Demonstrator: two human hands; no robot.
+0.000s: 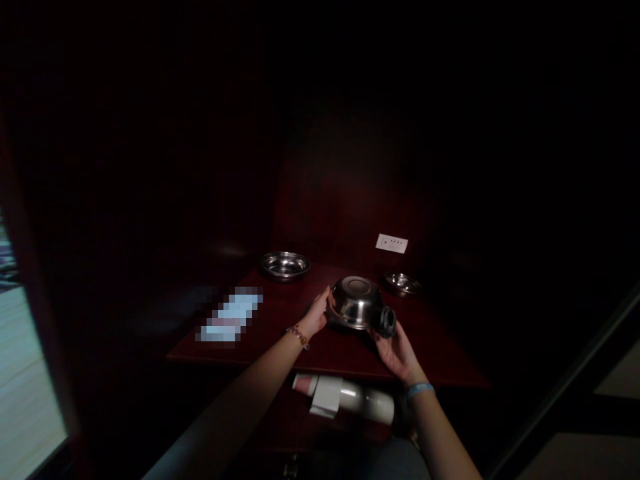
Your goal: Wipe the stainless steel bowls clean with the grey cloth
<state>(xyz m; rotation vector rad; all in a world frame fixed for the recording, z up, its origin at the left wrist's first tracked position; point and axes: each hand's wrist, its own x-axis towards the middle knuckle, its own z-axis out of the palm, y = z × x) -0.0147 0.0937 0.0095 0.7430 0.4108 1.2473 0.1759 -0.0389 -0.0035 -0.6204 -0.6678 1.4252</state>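
Observation:
A shiny steel bowl is tipped over, its round base facing up, between my two hands above a dark red wooden shelf. My left hand, with a beaded bracelet at the wrist, is closed on the bowl's left side. At the right rim, my right hand grips from below, its fingers partly hidden under the bowl. A dark, rounded, bunched thing sits between the right hand and the bowl's side; its kind cannot be made out.
One steel dish stands at the shelf's back left, and a smaller steel dish at the back right. A white socket plate is on the back wall. Below the shelf lie stacked paper cups. A blurred-out pale item lies left.

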